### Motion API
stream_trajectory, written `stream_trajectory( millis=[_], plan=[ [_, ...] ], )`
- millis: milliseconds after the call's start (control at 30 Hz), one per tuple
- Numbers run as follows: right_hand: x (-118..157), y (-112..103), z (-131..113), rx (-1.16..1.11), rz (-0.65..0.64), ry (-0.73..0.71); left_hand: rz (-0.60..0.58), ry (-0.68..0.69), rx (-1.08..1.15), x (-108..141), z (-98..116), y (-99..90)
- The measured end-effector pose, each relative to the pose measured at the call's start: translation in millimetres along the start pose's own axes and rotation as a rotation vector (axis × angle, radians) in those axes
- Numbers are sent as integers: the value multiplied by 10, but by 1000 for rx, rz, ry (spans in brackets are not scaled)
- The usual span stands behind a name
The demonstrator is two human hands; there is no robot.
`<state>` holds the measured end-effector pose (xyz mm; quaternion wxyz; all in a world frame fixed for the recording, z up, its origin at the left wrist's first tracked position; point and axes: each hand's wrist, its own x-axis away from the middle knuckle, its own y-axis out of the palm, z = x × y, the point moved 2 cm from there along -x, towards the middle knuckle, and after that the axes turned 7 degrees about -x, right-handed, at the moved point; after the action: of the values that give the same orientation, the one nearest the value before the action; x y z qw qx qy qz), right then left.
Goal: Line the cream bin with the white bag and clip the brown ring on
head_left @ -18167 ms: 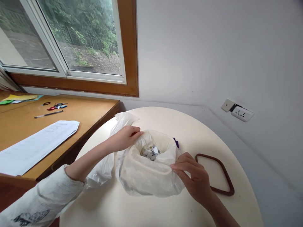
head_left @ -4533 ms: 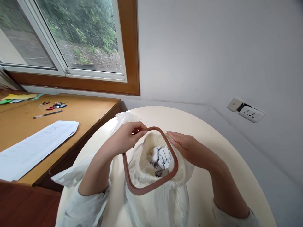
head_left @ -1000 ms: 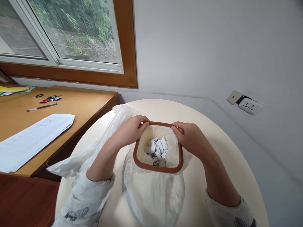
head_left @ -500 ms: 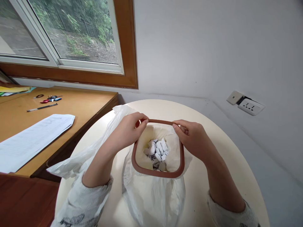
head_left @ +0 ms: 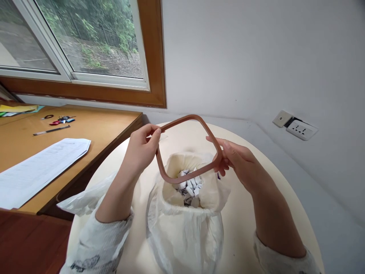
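While your left grip (head_left: 142,148) pinches the brown frame (head_left: 186,177) at its left corner, your right grip (head_left: 241,161) holds the right corner. Frame slants above the open mouth of the white bag (head_left: 186,232); paper scraps (head_left: 190,190) inside. Bag stands on the round worktop (head_left: 242,232). Farther left, sheets (head_left: 47,171) lie on the wooden worktop (head_left: 107,129), pen (head_left: 51,130) beyond.

Paper sheets (head_left: 42,171) on a wooden desk (head_left: 105,120) are carrying faint print (head_left: 61,158) too small to read; nothing legible is showing.
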<state>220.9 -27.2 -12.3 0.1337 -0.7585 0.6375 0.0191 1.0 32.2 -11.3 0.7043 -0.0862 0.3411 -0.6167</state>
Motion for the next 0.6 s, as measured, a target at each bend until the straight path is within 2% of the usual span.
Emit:
stream_trajectory(
  millis=[100, 233, 500, 600],
  plan=[
    [-14, 25, 25, -40, -66, 32, 75, -3, -33, -3, -11, 20],
    [-29, 29, 39, -65, -66, 55, 76, 20, -16, -1, -9, 35],
    [-43, -88, 110, -125, 215, 11, -65, 97, 3, -14, -2, 1],
    [-53, -91, 115, -154, 268, 10, -135, 108, 2, 6, 29, -25]
  ],
)
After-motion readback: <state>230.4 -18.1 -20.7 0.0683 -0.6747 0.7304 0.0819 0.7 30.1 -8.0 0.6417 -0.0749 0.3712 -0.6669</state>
